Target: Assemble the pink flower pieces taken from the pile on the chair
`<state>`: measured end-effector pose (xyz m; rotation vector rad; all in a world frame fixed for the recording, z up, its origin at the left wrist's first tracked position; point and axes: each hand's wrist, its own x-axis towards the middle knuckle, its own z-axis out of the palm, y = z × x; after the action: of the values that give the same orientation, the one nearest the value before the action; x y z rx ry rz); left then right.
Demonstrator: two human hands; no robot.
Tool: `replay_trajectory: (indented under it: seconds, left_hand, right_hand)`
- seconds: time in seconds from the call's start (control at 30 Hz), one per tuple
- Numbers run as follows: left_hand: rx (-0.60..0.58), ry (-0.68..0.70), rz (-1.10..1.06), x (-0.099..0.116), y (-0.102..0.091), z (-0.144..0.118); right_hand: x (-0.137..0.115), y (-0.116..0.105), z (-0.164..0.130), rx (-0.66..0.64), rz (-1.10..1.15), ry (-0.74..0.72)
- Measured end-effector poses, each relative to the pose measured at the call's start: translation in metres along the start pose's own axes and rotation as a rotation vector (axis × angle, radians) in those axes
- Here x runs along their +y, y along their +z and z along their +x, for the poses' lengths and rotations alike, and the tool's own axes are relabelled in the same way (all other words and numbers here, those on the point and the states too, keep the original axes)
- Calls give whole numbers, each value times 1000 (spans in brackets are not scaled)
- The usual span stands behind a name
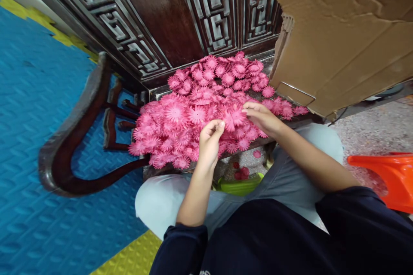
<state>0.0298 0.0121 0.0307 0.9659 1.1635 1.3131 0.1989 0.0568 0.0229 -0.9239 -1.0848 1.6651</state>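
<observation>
**Squarely amid a heap of pink flower heads**

Seen from above, looking down past dark sleeves and pale grey trousers. Spread across the seat of a dark carved wooden chair: a thick pile of pink flower heads, daisy-like, overlapping, reaching from the front edge back to the carved chair back.

Left hand: resting on the near side of the pile, fingers curled inward, thumb and forefinger tips pressed close together at the top. Cannot tell whether a petal or flower sits between them; nothing clearly visible in the pinch.

Right hand: lying on the pile just right of the left, palm down, fingertips drawn together and touching one pink flower at the heap's middle. Pinched on it, by the look, though lifted or not cannot be told.

Both hands near each other, not touching, a few flowers between.

Around: a brown cardboard box leaning over the right end of the seat, its flap just above the flowers. Blue foam floor mat on the left with a yellow tile near the knee. An orange plastic stool at the far right on speckled floor. A green container between the knees, with a few fallen pink bits above it.
</observation>
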Motion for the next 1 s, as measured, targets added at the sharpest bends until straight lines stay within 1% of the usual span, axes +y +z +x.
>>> replay_trajectory:
  seconds: [0.1, 0.2, 0.3, 0.37, 0.43, 0.5, 0.57, 0.63, 0.7, 0.77, 0.87, 0.93, 1.0]
  left_hand:
    - [55, 4, 5, 3, 1, -4]
    - [112, 38, -23, 8, 0, -8]
    - [169, 129, -10, 14, -5, -10]
    - [190, 204, 85, 16, -8, -9]
    - [191, 271, 225, 17, -8, -9]
    - [186, 359, 388, 16, -7, -8]
    - [208, 496, 585, 13, -5, -8]
    - [260, 645, 796, 11, -2, -8]
    - [298, 766, 951, 7, -1, -7]
    - [307, 853, 1013, 4, 0, -6]
    - [322, 933, 1018, 0, 1, -5]
    - [327, 960, 1026, -2, 1, -5]
    - [322, 974, 1041, -3, 2, -4]
  right_hand:
    - [0, -1, 2, 31, 11, -13]
    - [0, -7, 7, 96, 144, 18]
    - [-3, -16, 11, 242, 283, 10]
    - [-6, -19, 11, 266, 290, -15]
    - [-8, -18, 9, 230, 264, -6]
    - [-8, -13, 6, 183, 238, 49]
    - [-5, -6, 4, 138, 216, 125]
    - [-1, -1, 3, 99, 197, 185]
    - [4, 1, 4, 79, 164, 227]
    - [8, 1, 5, 79, 119, 270]
    - [12, -1, 7, 70, 72, 305]
    - [12, -2, 5, 18, 56, 297]
    - [10, -1, 2, -73, 10, 270]
